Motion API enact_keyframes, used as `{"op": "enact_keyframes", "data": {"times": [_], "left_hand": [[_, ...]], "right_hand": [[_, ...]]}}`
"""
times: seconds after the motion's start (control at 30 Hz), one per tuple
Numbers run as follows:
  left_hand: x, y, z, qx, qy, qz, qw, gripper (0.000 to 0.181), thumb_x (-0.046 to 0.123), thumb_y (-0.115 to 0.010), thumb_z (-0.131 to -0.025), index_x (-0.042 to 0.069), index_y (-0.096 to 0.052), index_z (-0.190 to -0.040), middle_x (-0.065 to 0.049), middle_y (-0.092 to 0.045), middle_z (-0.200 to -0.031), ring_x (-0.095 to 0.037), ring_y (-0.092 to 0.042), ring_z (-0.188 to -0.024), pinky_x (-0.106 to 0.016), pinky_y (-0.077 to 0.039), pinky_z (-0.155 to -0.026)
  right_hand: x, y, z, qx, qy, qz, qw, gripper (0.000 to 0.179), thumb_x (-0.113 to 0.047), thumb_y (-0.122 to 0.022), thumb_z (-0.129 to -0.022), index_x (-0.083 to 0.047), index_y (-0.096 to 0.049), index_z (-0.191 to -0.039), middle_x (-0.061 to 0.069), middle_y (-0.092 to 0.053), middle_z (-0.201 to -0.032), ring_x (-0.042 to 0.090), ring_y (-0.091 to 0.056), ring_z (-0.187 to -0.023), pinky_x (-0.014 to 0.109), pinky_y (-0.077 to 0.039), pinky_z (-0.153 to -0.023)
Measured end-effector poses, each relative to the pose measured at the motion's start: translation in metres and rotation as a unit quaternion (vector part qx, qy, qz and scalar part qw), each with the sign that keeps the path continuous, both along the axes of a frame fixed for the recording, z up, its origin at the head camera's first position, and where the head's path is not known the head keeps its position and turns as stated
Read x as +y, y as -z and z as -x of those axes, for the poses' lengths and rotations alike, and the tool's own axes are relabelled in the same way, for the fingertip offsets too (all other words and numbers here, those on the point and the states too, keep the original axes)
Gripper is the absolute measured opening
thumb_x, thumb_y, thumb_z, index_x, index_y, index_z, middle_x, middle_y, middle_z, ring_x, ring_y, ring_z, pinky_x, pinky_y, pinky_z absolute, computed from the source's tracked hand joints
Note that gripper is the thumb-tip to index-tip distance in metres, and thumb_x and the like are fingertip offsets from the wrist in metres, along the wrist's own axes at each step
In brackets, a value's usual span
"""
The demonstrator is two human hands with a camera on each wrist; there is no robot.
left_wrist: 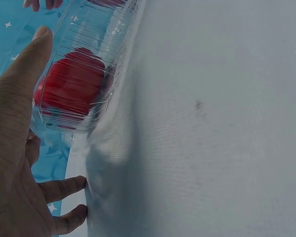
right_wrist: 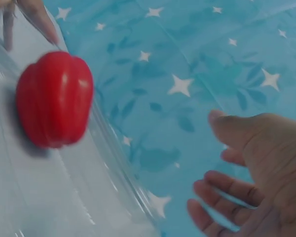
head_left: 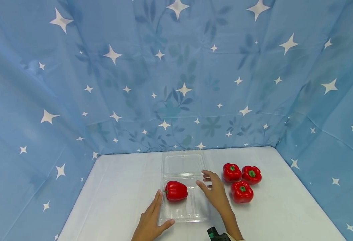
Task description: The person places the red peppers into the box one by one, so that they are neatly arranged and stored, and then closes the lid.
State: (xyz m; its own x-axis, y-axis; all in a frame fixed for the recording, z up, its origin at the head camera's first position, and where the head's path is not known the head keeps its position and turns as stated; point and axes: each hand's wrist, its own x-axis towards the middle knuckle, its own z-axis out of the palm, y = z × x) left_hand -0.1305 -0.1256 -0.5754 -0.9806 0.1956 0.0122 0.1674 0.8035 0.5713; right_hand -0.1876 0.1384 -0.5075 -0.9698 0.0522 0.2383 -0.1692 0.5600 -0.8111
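Grips empty on my feed: left hand (head_left: pixel 150 219), fingers straight, beside clear container (head_left: pixel 198 202), likely steadying it; right hand (head_left: pixel 215 192) loosely curved, thumb apart. Red pepper (head_left: pixel 176 191) lies sideways inside; three peppers (head_left: pixel 241 192) outside, right, probably for easy reach.

1. The left hand (head_left: pixel 150 217) lies low in the head view, slanting forward and to the right, its back turned up.
2. Its fingers (head_left: pixel 156 202) reach forward, nearly straight, while its thumb (head_left: pixel 166 224) spreads well away from them, pointing right.
3. In the left wrist view, that thumb looks long and extended, and two fingertips show a gap between them.
4. The right hand (head_left: pixel 214 192) is farther forward, apart from the left hand.
5. Its fingers curve loosely leftward, with space between them and the thumb.
6. The right forearm (head_left: pixel 232 222) slants up and leftward from the bottom edge.
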Motion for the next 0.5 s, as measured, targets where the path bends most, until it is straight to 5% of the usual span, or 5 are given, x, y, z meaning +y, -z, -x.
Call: {"op": "enact_keyframes", "data": {"times": [0.27,0.5], "left_hand": [[0.000,0.002,0.000,-0.002,0.008,-0.006,0.9999,0.107,0.072,-0.060,-0.081,0.019,-0.008,-0.159,-0.006,-0.017,-0.165,-0.040,-0.040,-0.139,-0.071,-0.044,-0.093],[0.000,0.001,0.001,-0.009,0.009,-0.005,0.9999,0.107,0.072,-0.059,-0.080,0.019,-0.008,-0.159,-0.006,-0.016,-0.165,-0.040,-0.039,-0.140,-0.071,-0.043,-0.095]], "right_hand": [[0.032,-0.004,-0.004,0.129,0.067,-0.045,0.9884,0.056,-0.016,-0.083,-0.077,-0.010,-0.059,-0.128,0.013,-0.060,-0.124,0.030,-0.062,-0.109,0.047,-0.057,-0.084],[0.057,0.001,-0.009,0.224,0.161,-0.063,0.9591,0.072,-0.006,-0.087,-0.066,-0.002,-0.055,-0.131,0.019,-0.054,-0.131,0.035,-0.045,-0.126,0.065,-0.051,-0.087]]}}
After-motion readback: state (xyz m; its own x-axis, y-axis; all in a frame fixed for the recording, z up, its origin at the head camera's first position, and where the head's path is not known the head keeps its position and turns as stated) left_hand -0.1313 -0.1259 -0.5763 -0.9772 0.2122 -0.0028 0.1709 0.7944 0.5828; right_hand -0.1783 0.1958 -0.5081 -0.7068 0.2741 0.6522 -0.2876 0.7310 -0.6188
